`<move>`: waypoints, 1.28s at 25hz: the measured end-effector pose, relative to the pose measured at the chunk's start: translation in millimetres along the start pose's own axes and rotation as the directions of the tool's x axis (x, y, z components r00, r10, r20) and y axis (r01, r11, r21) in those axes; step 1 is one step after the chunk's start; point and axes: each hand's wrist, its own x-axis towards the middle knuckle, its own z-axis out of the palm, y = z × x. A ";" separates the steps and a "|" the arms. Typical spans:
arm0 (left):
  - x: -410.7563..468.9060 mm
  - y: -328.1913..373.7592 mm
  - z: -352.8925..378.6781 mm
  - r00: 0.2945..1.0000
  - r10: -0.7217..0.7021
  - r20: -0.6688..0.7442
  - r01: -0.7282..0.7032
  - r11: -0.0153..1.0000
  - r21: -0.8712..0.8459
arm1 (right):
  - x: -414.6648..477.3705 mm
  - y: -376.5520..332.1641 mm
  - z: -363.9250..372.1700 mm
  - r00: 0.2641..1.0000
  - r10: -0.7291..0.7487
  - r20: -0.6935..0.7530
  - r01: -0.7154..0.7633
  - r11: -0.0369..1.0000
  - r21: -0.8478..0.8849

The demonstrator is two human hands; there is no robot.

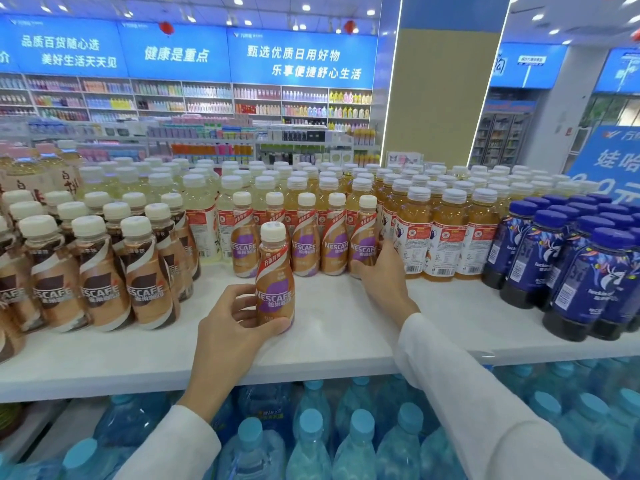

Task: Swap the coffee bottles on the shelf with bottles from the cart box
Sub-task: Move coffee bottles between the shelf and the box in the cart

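The left grip [235, 317] curls around one bottle [275, 268], upright on the shelf [346, 337] near its front edge. The right grip [381, 271] wraps the end bottle [363, 237] of a row [304, 233] further back on the shelf.

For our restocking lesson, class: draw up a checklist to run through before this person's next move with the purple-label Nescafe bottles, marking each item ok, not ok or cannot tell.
1. Left hand grips front Nescafe bottle: ok, fingers curl round its lower half.
2. That bottle upright, cap on: ok.
3. Right hand holds rightmost row bottle: ok.
4. Bare white shelf beside the hands: ok.
5. Cart box within reach: cannot tell, not in view.
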 end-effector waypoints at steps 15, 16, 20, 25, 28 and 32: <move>-2.6 2.0 -0.4 1.000 0.008 0.009 -0.008 1.000 0.018 | 5.7 3.9 -0.8 0.999 0.036 0.022 -0.036 0.999 0.003; -3.0 1.8 -0.7 1.000 0.010 0.009 -0.010 1.000 0.016 | 4.6 2.3 -0.3 1.000 0.022 0.009 -0.022 1.000 -0.021; -4.0 2.5 -1.0 1.000 0.012 0.005 -0.012 1.000 0.014 | 3.1 -17.7 -1.0 0.956 -0.208 -0.207 0.174 0.969 -0.173; -4.4 2.0 0.3 1.000 0.011 -0.001 -0.011 1.000 0.011 | 16.5 -46.2 3.5 0.983 -0.101 0.152 0.130 0.972 -0.195; -4.7 1.9 0.3 1.000 0.011 -0.001 -0.011 1.000 0.004 | 18.1 -46.7 13.4 0.983 -0.050 0.178 0.087 0.975 -0.207; -3.8 0.7 0.2 1.000 0.014 -0.006 -0.014 1.000 0.002 | 17.4 -41.9 19.8 0.991 -0.071 0.115 0.092 0.978 -0.190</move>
